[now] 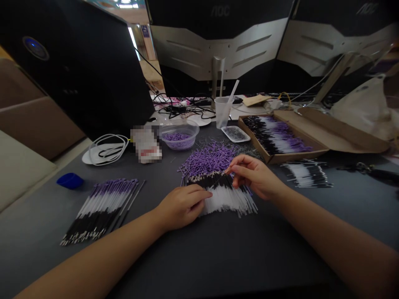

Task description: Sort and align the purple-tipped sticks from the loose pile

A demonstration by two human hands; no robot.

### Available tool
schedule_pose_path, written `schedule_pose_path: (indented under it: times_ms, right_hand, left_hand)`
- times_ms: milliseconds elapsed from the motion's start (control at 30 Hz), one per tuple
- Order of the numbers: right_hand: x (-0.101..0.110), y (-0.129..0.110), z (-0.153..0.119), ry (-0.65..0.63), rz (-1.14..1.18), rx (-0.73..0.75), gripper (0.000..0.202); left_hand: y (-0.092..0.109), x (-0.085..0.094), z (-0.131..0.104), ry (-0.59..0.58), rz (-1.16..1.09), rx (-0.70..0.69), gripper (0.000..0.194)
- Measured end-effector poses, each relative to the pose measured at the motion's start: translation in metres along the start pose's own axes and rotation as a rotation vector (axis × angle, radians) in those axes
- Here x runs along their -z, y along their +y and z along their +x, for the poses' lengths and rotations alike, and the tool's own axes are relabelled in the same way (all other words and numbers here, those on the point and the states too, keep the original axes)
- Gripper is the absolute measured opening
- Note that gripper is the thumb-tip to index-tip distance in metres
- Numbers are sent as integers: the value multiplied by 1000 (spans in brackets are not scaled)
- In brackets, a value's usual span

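Bare and low over the desk, my left hand [183,206] has its index finger stretched onto a row of white-and-black sticks [222,201] with metal tips, its other fingers loosely bent. My right hand [254,176] hovers at the row's far right edge, thumb and index finger pinched. A thin pale piece seems to run from that pinch toward my left fingertip; its kind is too small to make out. Right behind the row lies a heap of short purple pieces [207,155].
Purple-ended sticks [101,207] lie left, near a blue cup [70,181]. Behind are a clear bowl [180,141] of purple pieces, a white tray [236,134] and a plastic cup [222,113]. An open carton [280,135] of sticks and a small stick pile [307,174] sit right.
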State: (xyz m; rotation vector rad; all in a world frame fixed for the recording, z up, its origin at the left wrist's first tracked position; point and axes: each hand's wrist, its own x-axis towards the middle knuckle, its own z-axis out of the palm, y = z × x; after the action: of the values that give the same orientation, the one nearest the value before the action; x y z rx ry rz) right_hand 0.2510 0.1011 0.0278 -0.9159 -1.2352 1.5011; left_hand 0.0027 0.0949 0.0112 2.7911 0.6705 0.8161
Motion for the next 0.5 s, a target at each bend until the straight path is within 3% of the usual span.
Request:
schedule_pose_path:
  times_ms: [500]
  right_hand:
    - [-6,0,-1,-57,-148,4,20]
  left_hand:
    - [0,-1,-3,17,2,11,26]
